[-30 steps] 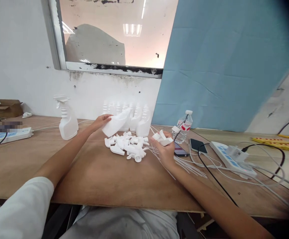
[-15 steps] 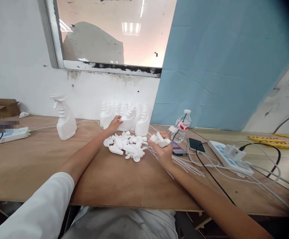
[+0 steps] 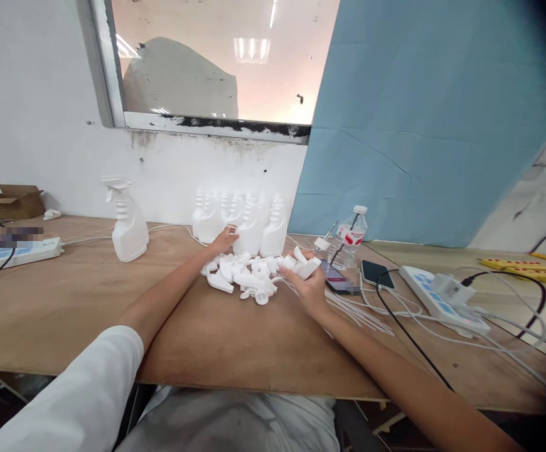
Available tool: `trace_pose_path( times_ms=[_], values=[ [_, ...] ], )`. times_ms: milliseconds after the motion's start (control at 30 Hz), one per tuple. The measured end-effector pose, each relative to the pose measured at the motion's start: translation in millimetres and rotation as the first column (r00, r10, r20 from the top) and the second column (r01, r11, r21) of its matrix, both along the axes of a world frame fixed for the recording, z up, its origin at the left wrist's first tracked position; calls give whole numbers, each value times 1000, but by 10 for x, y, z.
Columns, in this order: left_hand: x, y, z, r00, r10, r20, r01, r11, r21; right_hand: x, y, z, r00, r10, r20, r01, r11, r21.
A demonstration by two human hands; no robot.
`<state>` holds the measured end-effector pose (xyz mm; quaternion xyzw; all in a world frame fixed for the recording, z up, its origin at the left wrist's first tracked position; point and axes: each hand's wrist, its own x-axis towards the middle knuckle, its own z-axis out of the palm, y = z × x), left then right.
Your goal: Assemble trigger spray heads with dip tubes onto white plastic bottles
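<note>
On the table (image 3: 235,342), your right hand (image 3: 312,290) is gripping spray tops (image 3: 307,269) while your left hand (image 3: 224,240), grip hard to see, is touching a bottle (image 3: 250,233), maybe risking bumping over the bottles beside it (image 3: 273,236).

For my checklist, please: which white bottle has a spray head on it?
The bottle standing alone at the left: its spray head is on, while the grouped bottles show bare necks.

White spray bottles (image 3: 249,235) and loose trigger sprayer heads (image 3: 228,273)
The bottles stand upright in a close cluster, ribbed necks uncapped; the glossy white heads lie jumbled just in front, with held sprayer pieces (image 3: 307,269) at the heap's right.
</note>
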<state>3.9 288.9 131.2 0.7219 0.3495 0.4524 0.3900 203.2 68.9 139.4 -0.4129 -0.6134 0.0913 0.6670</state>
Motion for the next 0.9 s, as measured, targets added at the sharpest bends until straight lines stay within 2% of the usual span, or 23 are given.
trace_pose_path(
  times_ms=[100, 200, 267, 333, 400, 433, 467, 500, 533, 567, 633, 700, 800, 900],
  values=[
    [-18, -54, 98, 999, 42, -1, -42, 999, -21, -8, 8, -8, 1000, -27, 7, 27, 1000, -10],
    [-11, -170, 237, 981, 182, 66, -183, 983, 21, -1, 23, -15, 996, -77, 47, 75, 996, 40],
    [22, -358, 284, 947, 289, 139, -299, 952, 57, 15, 32, -22, 985, -144, 98, 133, 985, 108],
    [65, -682, 244, 926, 328, 189, -348, 934, 86, 36, 36, -41, 957, -226, 183, 188, 961, 201],
    [93, -1122, 118, 953, 241, 185, -267, 955, 133, 51, 33, -78, 912, -292, 288, 208, 934, 291],
    [95, -1359, 37, 988, 53, 142, -80, 978, 193, 52, 28, -104, 887, -312, 342, 202, 926, 321],
    [88, -1587, -44, 987, -134, 83, 113, 969, 221, 47, 21, -133, 862, -319, 394, 188, 923, 336],
    [74, -1792, -118, 957, -288, 24, 276, 934, 228, 35, 13, -162, 841, -314, 441, 170, 926, 336],
    [57, -1960, -178, 923, -385, -18, 379, 897, 228, 16, 4, -188, 825, -303, 478, 153, 933, 326],
    [40, -2085, -221, 904, -425, -44, 422, 873, 244, -8, -5, -209, 814, -288, 505, 141, 940, 310],
    [14, -2208, -259, 899, -435, -51, 432, 862, 263, -61, -19, -229, 813, -267, 518, 133, 950, 282],
    [6, -2208, -258, 909, -416, -26, 408, 875, 259, -105, -26, -224, 828, -251, 502, 133, 957, 258],
    [16, -2145, -243, 923, -384, 1, 376, 907, 191, -140, -37, -202, 835, -181, 520, 92, 977, 192],
    [34, -2114, -242, 943, -329, 52, 324, 942, 89, -166, -80, -187, 801, -60, 596, -19, 992, 125]
  ],
)
